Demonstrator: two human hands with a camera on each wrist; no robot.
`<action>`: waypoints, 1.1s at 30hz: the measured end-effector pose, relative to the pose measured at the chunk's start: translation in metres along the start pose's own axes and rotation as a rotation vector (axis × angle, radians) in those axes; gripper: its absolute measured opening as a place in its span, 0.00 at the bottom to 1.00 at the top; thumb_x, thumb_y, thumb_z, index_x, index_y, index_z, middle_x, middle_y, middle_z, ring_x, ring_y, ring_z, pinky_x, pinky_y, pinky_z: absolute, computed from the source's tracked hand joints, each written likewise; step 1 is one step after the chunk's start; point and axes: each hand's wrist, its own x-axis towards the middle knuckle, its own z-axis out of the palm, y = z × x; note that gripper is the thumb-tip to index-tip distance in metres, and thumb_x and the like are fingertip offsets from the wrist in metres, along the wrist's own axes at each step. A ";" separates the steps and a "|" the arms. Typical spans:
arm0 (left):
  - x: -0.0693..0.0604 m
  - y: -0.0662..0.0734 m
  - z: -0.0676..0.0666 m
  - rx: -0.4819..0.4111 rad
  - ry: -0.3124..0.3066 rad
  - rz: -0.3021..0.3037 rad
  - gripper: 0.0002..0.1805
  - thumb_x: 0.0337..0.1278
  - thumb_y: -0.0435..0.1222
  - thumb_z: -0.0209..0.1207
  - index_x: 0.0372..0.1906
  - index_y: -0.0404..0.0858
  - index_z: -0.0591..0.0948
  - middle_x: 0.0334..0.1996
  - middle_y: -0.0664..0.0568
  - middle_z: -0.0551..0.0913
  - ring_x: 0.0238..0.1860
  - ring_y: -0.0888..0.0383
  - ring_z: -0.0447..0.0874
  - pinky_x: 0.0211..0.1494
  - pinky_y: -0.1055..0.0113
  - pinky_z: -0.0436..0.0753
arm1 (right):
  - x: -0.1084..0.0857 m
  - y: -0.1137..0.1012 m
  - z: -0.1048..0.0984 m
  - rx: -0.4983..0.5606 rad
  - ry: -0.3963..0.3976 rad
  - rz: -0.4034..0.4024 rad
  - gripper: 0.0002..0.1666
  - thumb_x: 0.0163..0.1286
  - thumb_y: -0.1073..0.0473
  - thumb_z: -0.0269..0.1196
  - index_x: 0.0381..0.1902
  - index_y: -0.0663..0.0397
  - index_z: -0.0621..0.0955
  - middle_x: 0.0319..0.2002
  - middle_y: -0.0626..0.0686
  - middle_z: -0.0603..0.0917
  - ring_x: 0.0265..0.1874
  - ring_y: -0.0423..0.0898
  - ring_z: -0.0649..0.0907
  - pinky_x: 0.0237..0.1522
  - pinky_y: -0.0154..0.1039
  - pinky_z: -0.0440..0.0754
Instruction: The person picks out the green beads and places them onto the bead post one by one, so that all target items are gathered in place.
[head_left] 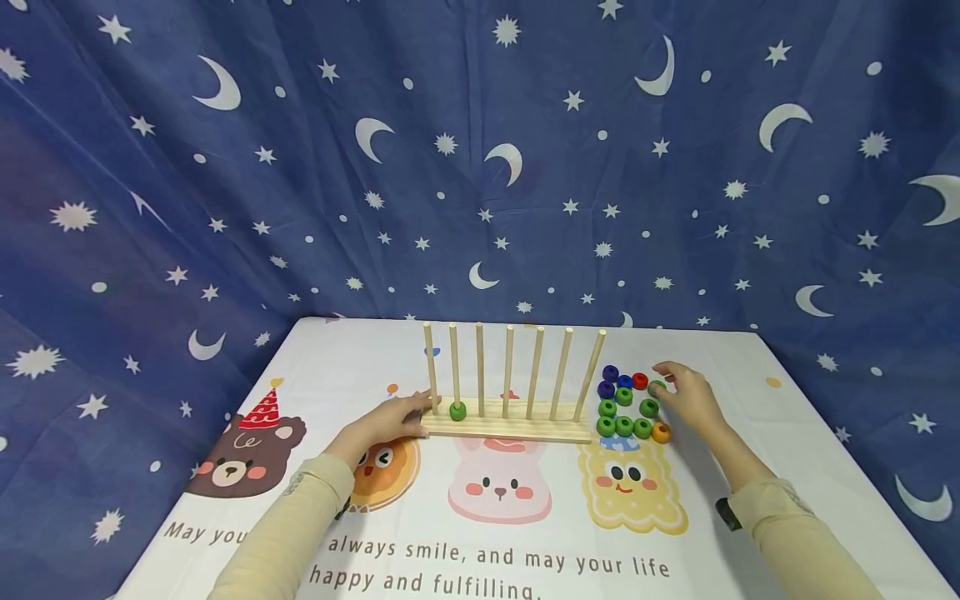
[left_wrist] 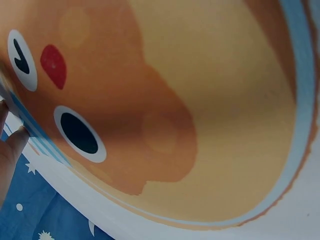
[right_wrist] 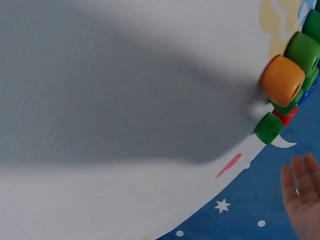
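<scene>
At the near edge of the view, two pale sleeves (head_left: 288, 517) reach in over a white tablecloth (head_left: 585, 583) with printed text and cartoon faces. Left hand (head_left: 386, 421) grips the left end of the wooden rack (head_left: 517, 432), thumb at the front, fingers behind. Right hand (head_left: 690, 400) is off to the right, thumb and forefinger apart, straddling the far-right green bead (head_left: 657, 388); right wrist view shows a gap between fingers and bead, so not pinched. That bead lies just left of the palm, at the back right of the loose bunch. Orange bead (head_left: 661, 432) sits nearest in the bunch; more greens, then a red bead (head_left: 640, 381), blue and purple farther back. Rack's long axis runs left to right, seven upright pegs; one green bead is at the foot of the second peg from left. From the right hand, rack lies leftward, with the bunch between. Behind: blue curtain (head_left: 480, 225), moons and stars.
</scene>
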 end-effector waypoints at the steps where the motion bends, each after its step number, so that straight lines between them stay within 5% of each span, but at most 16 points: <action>1: 0.000 0.000 0.000 0.000 0.000 -0.003 0.33 0.56 0.43 0.61 0.67 0.40 0.68 0.71 0.42 0.59 0.70 0.38 0.57 0.70 0.42 0.60 | 0.000 0.002 0.001 0.000 -0.001 0.006 0.21 0.63 0.65 0.62 0.51 0.71 0.76 0.49 0.71 0.79 0.46 0.67 0.79 0.48 0.60 0.77; 12: -0.002 -0.004 -0.002 -0.048 0.017 0.043 0.36 0.54 0.54 0.59 0.68 0.46 0.69 0.70 0.38 0.61 0.69 0.35 0.58 0.68 0.40 0.61 | 0.011 0.015 0.008 -0.001 -0.123 0.142 0.25 0.65 0.63 0.60 0.56 0.74 0.71 0.53 0.75 0.74 0.49 0.69 0.77 0.51 0.60 0.76; 19: 0.000 0.003 -0.001 -0.017 0.000 -0.039 0.34 0.55 0.44 0.62 0.67 0.40 0.68 0.70 0.39 0.60 0.70 0.36 0.56 0.70 0.41 0.59 | 0.013 0.021 0.012 0.008 -0.172 0.201 0.26 0.65 0.61 0.60 0.55 0.76 0.71 0.52 0.76 0.74 0.50 0.69 0.76 0.53 0.60 0.76; 33: 0.000 0.002 0.000 -0.015 -0.012 -0.040 0.34 0.56 0.42 0.61 0.68 0.41 0.67 0.72 0.42 0.58 0.71 0.40 0.56 0.71 0.43 0.59 | 0.019 0.023 0.011 -0.056 -0.269 0.247 0.27 0.64 0.62 0.61 0.54 0.77 0.70 0.47 0.75 0.77 0.46 0.66 0.78 0.51 0.58 0.76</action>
